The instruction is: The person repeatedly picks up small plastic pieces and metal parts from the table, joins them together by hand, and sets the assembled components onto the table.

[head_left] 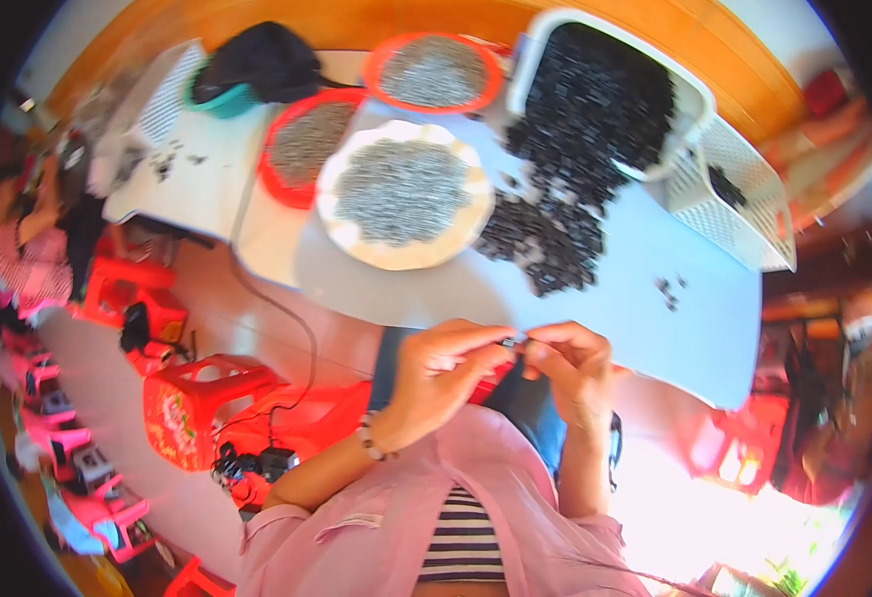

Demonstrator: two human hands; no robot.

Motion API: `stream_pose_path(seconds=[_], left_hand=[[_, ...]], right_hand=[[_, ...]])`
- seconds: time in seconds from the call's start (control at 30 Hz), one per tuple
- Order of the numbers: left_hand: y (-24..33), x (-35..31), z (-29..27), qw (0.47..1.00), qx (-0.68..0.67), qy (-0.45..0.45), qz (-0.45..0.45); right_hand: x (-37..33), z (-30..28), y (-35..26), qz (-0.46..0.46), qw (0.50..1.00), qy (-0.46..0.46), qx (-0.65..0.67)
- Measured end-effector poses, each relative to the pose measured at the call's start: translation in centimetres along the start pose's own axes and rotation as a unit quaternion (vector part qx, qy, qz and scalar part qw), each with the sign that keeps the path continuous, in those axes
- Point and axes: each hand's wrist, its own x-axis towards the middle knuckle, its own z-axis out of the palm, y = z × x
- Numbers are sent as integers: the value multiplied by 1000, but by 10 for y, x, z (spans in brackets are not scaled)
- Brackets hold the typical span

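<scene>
My left hand [444, 380] pinches a small black piece [508, 342] between thumb and fingertips, above my lap at the table's near edge. Close beside it, my right hand [573, 370] is closed in a pinch, its fingertips almost meeting the left ones. What the right fingers hold is too small to make out. Beyond my hands lies a loose heap of small black pieces [545, 244], spilling from a white tub [706, 99] full of the same. A pale scalloped plate [334, 224] left of the heap carries many thin silvery metal pieces.
Two red trays [275, 184] [371, 78] of metal pieces stand behind the plate. A white perforated basket [729, 221] sits at the right, and a black bag [262, 65] rests on a green bowl [225, 103]. A cable [301, 323] hangs toward red stools [182, 408]. Another person [33, 254] is far left.
</scene>
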Motion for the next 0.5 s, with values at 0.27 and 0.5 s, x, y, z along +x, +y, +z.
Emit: stream_pose_path(seconds=[0.27, 0.5], left_hand=[[0, 1, -5, 999, 30, -15, 29], [2, 0, 4, 996, 87, -16, 33]], right_hand=[[-2, 2, -5, 31, 999, -9, 13], [-5, -3, -3, 28, 998, -5, 61]])
